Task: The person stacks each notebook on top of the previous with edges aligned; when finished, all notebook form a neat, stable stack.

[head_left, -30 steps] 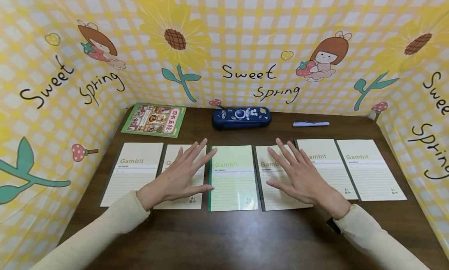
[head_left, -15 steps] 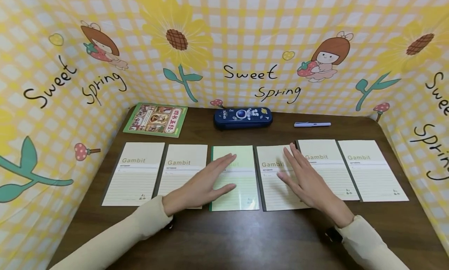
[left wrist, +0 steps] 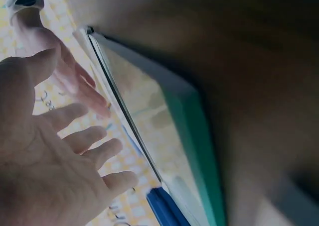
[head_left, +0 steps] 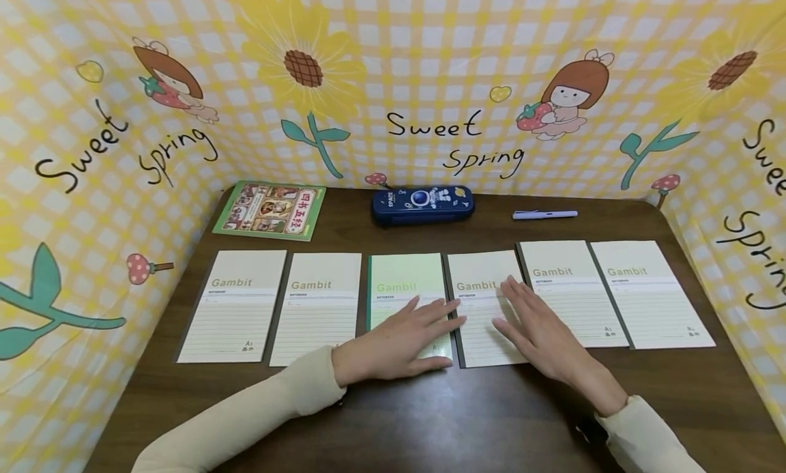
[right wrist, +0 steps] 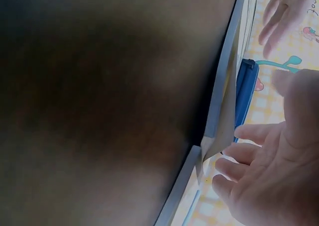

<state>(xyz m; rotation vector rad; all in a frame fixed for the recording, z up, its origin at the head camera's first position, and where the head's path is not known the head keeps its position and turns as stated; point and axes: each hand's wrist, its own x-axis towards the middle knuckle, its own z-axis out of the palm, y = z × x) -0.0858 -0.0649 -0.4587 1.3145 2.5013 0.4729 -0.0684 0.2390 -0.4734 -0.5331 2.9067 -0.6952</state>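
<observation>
A row of several Gambit notebooks lies on the table, most of them cream with dark spines. My left hand (head_left: 396, 340) hovers over the lower part of the green notebook (head_left: 393, 275), its fingers spread; in the left wrist view a gap separates the palm from the notebook's green spine (left wrist: 192, 136). Over the cream notebook (head_left: 482, 271) just right of it is my right hand (head_left: 540, 333), fingers extended and nothing held. The right wrist view shows that palm raised above the notebooks, one of which has a slightly lifted cover corner (right wrist: 219, 141).
Behind the row lie a green-bordered picture book (head_left: 270, 210), a dark blue space-themed pencil case (head_left: 422, 207) and a lavender pen (head_left: 544, 215). A yellow checked cloth (head_left: 417, 63) encloses the back and sides of the brown table (head_left: 430, 425).
My left hand has moved right, from above the second notebook to above the green one. My right hand has drawn slightly back and lower. The notebooks have stayed in place.
</observation>
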